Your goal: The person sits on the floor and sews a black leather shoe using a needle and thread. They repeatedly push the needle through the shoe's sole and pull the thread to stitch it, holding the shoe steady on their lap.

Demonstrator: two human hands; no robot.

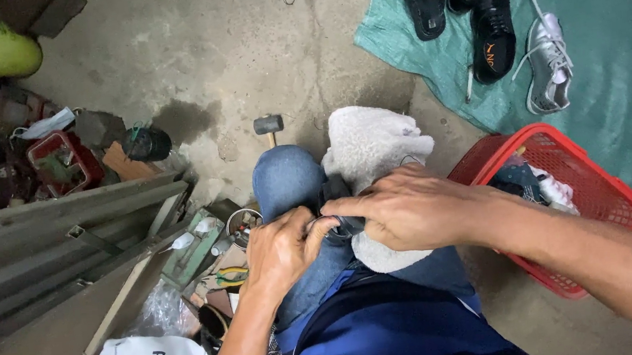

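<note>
Item held on the lap: a fleecy white slipper with a dark strap or lining piece at its near end, resting across the person's denim-clad knee. Right hand: laid over the slipper's near end, fingers curled and closed on the dark piece, the white fleece showing above and below the palm. Left hand: pressed against the same spot from the left, fingers bent and pinched shut on a small dark part just beside the right fingertips; what exactly they pinch is too small to tell. Surroundings, all on the concrete floor: a hammer just beyond the knee; a red plastic basket of cloth to the right; a green tarp at the upper right corner carrying black shoes, a black sandal and silver sneakers; tools and scrap metal along the left.
</note>
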